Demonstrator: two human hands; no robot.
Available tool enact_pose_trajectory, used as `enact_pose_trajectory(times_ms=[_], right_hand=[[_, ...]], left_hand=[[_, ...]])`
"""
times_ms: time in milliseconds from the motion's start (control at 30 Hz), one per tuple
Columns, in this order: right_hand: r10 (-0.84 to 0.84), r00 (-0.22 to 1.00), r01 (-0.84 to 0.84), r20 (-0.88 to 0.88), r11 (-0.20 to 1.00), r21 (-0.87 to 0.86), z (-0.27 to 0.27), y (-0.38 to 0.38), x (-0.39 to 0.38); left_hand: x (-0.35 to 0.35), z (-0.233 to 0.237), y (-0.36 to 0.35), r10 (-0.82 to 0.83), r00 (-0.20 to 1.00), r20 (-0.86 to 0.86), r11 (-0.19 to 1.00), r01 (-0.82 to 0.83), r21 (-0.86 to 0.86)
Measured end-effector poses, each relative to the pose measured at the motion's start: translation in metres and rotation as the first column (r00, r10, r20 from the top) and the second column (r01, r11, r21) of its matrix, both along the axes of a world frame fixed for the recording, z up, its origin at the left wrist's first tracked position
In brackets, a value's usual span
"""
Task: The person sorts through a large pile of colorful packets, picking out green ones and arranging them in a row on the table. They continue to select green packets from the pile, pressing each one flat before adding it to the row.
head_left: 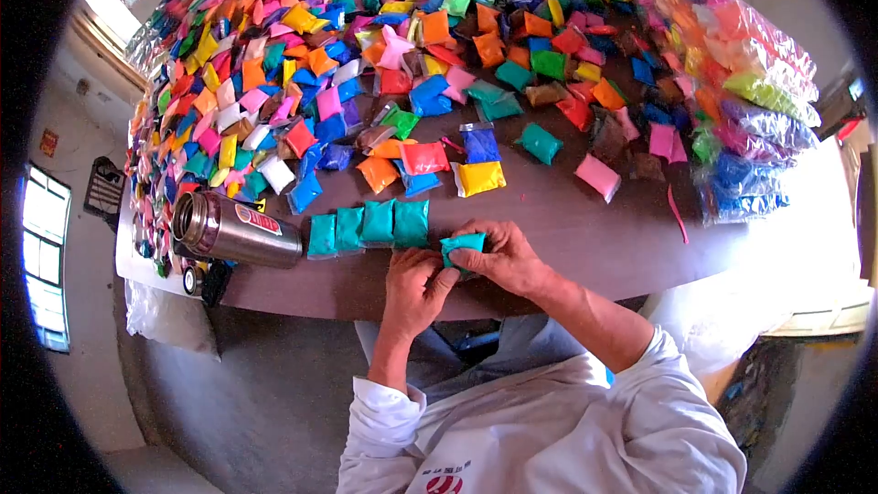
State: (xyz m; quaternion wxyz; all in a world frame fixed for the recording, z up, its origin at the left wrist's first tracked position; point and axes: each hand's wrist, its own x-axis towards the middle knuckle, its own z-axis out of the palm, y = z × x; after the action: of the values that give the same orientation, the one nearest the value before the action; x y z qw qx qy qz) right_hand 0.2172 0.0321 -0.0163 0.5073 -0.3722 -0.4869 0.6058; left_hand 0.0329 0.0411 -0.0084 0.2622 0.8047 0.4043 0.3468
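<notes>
White shirt cloth (549, 430) lies closest, sleeves stopping short of the wrists. Slanting inward, the right hand (501, 256) pinches a small teal packet (463, 245) between thumb and fingers, near the front edge of the table (585, 247). Beside it the left hand (416, 288) points up, fingers curled; whether its thumb touches the packet, I cannot tell

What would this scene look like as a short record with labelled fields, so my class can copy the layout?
Surface: brown table
Right hand: fingers pinching a small teal packet
Left hand: close beside that packet; contact unclear
Row: four teal packets, side by side
Left of row: metal flask, mouth uncovered
Beyond: heap of packets in many colours
Far right: stacked filled clear bags
Packet contents: cannot tell
</notes>
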Motion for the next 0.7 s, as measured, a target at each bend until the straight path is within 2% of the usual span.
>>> enact_pose_trajectory(times_ms=[67, 167, 267, 367, 433, 567, 633, 700], right_hand=[[-0.013, 0.999, 0.012, 0.029, 0.999, 0.033, 0.0, -0.001, 0.001], [-0.013, 1.0, 0.014, -0.017, 0.999, 0.041, 0.003, -0.001, -0.001], [-0.069, 0.996, 0.067, 0.054, 0.997, 0.028, 0.006, -0.001, -0.004], [-0.053, 0.998, 0.054, 0.027, 0.996, -0.068, 0.003, -0.001, -0.002], [-0.022, 0.998, 0.021, 0.059, 1.0, 0.018, -0.002, 0.0, 0.001], [-0.012, 0.999, 0.012, 0.048, 1.0, 0.01, 0.005, -0.001, 0.002], [-0.03, 0.997, 0.036, 0.073, 0.996, -0.079, 0.019, -0.004, 0.0], [-0.029, 0.991, 0.035, 0.128, 0.998, -0.044, 0.012, -0.004, -0.001]], left_hand=[[0.001, 0.001, 0.0, -0.015, 1.0, -0.015, 1.0, 0.015, 0.028], [0.001, -0.001, 0.001, -0.01, 1.0, 0.0, 0.999, 0.01, 0.034], [0.0, -0.003, 0.001, 0.001, 0.999, 0.04, 1.0, -0.002, 0.015], [-0.001, -0.006, 0.002, -0.01, 1.0, 0.021, 1.0, 0.01, 0.014], [-0.001, -0.004, 0.003, -0.045, 0.999, -0.028, 0.999, 0.045, 0.006], [-0.001, -0.001, 0.001, -0.029, 0.999, -0.028, 0.999, 0.03, 0.03], [-0.002, -0.002, 0.001, -0.006, 1.0, 0.009, 0.998, 0.007, -0.056], [-0.002, -0.002, 0.0, 0.009, 1.0, 0.022, 0.999, -0.008, -0.049]])
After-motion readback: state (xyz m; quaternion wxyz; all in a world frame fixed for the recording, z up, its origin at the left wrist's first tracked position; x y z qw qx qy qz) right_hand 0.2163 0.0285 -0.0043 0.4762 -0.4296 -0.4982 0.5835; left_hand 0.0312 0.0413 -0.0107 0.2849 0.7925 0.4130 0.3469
